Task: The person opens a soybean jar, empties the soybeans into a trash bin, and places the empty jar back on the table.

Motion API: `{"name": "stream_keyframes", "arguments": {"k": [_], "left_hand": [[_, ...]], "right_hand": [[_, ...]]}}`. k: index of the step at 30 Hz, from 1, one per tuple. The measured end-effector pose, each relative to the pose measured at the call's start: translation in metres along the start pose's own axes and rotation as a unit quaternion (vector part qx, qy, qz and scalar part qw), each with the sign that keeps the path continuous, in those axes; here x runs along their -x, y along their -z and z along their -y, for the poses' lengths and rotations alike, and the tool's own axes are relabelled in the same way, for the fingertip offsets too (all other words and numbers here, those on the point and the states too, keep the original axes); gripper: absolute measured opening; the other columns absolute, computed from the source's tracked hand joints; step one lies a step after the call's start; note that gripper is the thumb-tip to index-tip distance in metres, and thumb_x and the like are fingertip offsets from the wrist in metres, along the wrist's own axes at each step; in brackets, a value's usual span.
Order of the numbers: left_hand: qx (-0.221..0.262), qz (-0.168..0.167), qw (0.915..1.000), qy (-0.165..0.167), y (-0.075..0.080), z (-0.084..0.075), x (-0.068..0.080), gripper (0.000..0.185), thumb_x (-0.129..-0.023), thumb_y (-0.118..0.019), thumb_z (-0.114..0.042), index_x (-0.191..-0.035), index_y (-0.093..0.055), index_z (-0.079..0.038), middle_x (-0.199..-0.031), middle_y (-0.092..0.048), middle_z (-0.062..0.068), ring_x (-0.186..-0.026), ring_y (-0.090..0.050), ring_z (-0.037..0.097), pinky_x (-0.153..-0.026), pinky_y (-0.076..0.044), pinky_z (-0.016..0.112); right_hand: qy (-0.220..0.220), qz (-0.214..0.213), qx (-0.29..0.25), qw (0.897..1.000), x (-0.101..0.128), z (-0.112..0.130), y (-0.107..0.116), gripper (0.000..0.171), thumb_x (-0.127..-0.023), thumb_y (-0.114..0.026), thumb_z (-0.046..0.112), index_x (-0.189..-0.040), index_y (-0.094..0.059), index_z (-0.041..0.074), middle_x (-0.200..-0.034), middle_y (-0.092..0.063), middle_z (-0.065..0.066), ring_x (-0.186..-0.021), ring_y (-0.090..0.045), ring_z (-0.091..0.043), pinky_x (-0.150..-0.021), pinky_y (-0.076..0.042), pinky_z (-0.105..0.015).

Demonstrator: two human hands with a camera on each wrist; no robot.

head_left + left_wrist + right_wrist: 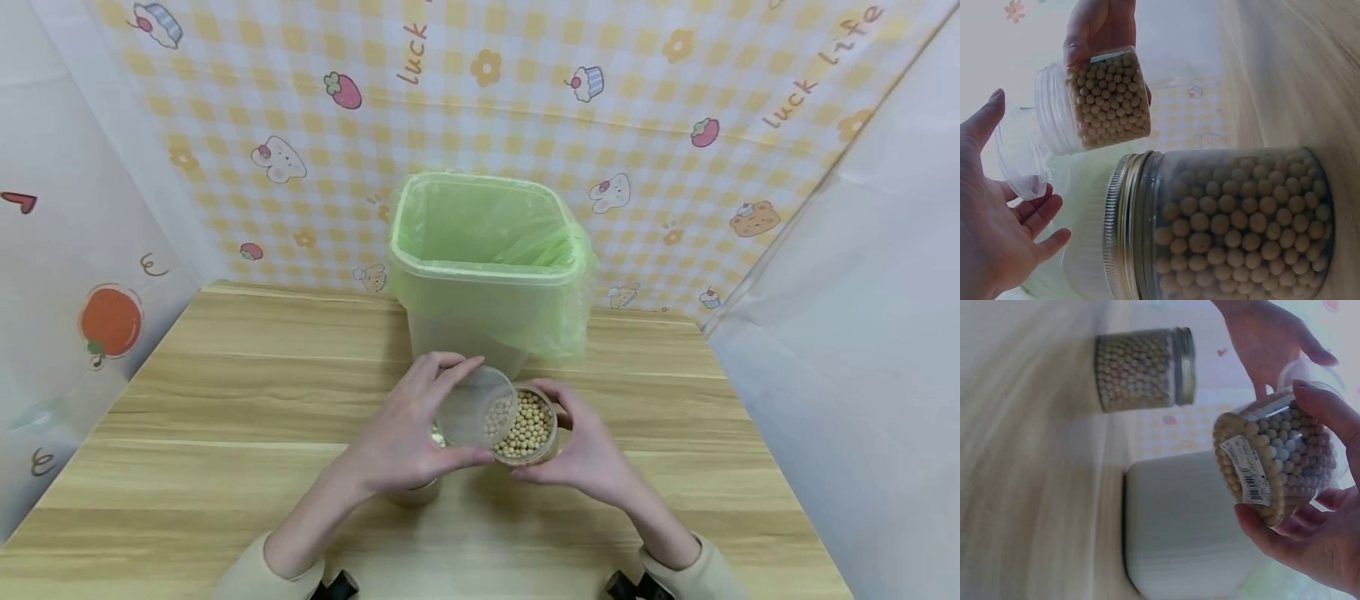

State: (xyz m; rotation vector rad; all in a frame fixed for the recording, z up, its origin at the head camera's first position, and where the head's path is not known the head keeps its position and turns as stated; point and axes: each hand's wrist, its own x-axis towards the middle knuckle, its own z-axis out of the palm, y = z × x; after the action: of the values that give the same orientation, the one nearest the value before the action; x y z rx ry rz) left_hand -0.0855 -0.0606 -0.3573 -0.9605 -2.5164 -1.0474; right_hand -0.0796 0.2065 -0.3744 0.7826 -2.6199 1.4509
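My left hand [401, 437] pinches a clear plastic lid [463, 410] by its rim, thumb at one side and fingers at the other. The lid overlaps the left part of an uncovered clear jar [551, 442] in the head view. Round beige beans [528, 425] fill much of that jar, and my right hand [592, 450] grips it round the side, above the table. A barcode label [1247, 472] shows on its base in the right wrist view. Below my left hand, mostly hidden in the head view, a second bean-filled jar [1241, 219] stands with its metal lid [1129, 225] on.
Behind the hands stands a tall bin [465, 321] lined with a green plastic bag [480, 221]. It is on a wood-grain table [247, 400]. A checked, printed cloth [487, 108] hangs at the back, with pale side walls [847, 275].
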Motion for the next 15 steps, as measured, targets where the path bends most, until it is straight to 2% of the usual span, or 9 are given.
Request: {"name": "stream_keyframes", "arguments": {"k": [5, 12, 15], "left_hand": [[-0.015, -0.018, 0.9995, -0.020, 0.001, -0.003, -0.001, 0.102, -0.078, -0.084, -0.053, -0.160, -0.037, -0.014, -0.146, -0.051, 0.003, -0.131, -0.048, 0.019, -0.108, -0.048, 0.048], [-0.031, -0.029, 0.9989, -0.021, 0.002, -0.010, 0.000, 0.094, -0.081, -0.081, -0.044, -0.158, -0.039, -0.011, -0.148, -0.053, 0.007, -0.133, -0.046, 0.023, -0.109, -0.045, 0.049], [-0.043, -0.022, 0.9987, -0.017, 0.000, -0.013, 0.001, 0.094, -0.081, -0.081, -0.044, -0.158, -0.039, -0.010, -0.149, -0.053, 0.007, -0.133, -0.047, 0.023, -0.110, -0.045, 0.049]], "right_hand": [[-0.014, 0.007, -0.004, 1.000, 0.001, -0.002, 0.016, 0.097, -0.061, -0.099, 0.017, -0.145, -0.050, 0.014, -0.137, -0.063, -0.004, -0.125, -0.060, -0.015, -0.103, -0.053, -0.048], [-0.042, 0.010, 0.018, 0.999, 0.003, 0.002, 0.038, 0.097, -0.060, -0.100, 0.018, -0.144, -0.051, 0.011, -0.137, -0.064, -0.006, -0.122, -0.063, -0.023, -0.107, -0.050, -0.033], [-0.054, 0.012, 0.028, 0.998, 0.005, 0.004, 0.047, 0.097, -0.060, -0.099, 0.018, -0.144, -0.052, 0.010, -0.137, -0.064, -0.007, -0.123, -0.063, -0.026, -0.107, -0.049, -0.033]]}}
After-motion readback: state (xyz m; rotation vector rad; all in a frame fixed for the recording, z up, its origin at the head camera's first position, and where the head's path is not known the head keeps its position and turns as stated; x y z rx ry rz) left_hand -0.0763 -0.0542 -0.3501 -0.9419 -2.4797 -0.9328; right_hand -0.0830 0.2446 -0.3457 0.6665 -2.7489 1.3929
